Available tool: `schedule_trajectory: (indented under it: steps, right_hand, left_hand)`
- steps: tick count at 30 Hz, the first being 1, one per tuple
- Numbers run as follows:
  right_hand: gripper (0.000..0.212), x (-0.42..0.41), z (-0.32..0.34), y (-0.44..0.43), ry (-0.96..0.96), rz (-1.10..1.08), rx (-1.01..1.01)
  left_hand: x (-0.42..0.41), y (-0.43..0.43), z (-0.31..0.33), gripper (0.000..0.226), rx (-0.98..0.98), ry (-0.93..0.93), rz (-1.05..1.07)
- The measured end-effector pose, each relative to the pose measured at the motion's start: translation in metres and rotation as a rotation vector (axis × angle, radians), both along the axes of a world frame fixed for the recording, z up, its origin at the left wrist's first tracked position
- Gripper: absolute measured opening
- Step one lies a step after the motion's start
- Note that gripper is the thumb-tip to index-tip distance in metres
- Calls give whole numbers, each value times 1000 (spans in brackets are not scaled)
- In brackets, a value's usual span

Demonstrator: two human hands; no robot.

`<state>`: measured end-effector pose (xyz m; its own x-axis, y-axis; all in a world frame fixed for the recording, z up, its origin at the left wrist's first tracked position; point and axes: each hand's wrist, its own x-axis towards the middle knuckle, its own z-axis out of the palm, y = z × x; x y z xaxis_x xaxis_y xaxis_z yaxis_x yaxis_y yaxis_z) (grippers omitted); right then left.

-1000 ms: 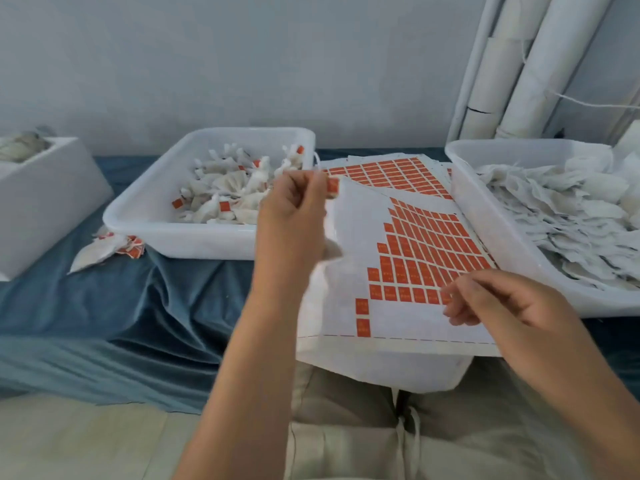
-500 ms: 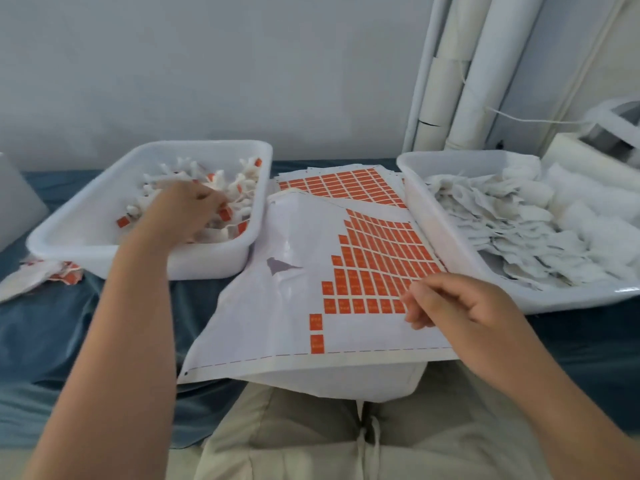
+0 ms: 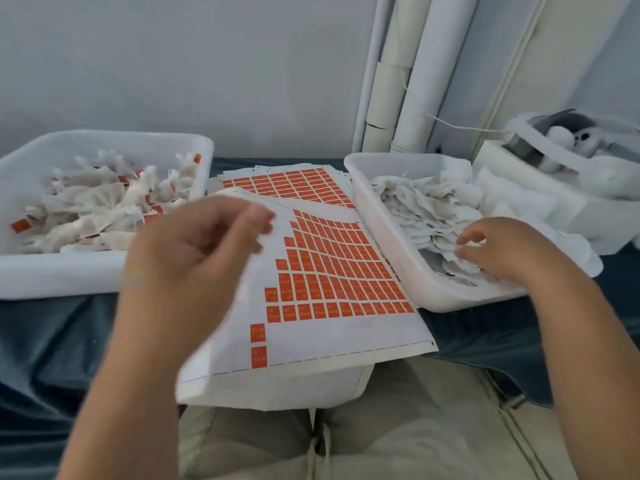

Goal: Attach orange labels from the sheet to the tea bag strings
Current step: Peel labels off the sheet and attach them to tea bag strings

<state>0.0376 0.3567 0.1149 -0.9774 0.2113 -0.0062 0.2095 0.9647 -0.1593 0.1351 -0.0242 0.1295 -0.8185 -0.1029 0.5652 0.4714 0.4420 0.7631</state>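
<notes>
One label sheet (image 3: 329, 271), long axis away; left hand (image 3: 194, 251) slack (blurred); right hand (image 3: 502, 247) grip unclear.

**No lettering can be read**

The orange labels (image 3: 332, 271) on the top sheet (image 3: 311, 344) each carry small pale marks, probably print, but these are too small and blurred to make out. The same holds for the labels on the second sheet (image 3: 287, 183) lying behind it. The orange tags (image 3: 20, 225) among the tea bags in the left tray (image 3: 52, 275) show no legible print either.
</notes>
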Motion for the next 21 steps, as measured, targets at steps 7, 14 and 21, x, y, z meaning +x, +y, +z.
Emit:
schedule_trajectory:
  steps: [7, 14, 21]
  right_hand:
    - [21, -46, -13, -13, -102, 6, 327]
    - [23, -41, 0, 12, 197, -45, 130]
    - [11, 12, 48, -4, 448, 335, -120]
  left_hand:
    - [25, 43, -43, 21, -13, -122, -172]
    - [22, 43, -51, 20, 5, -145, -199]
    - [25, 50, -51, 17, 26, -181, -234]
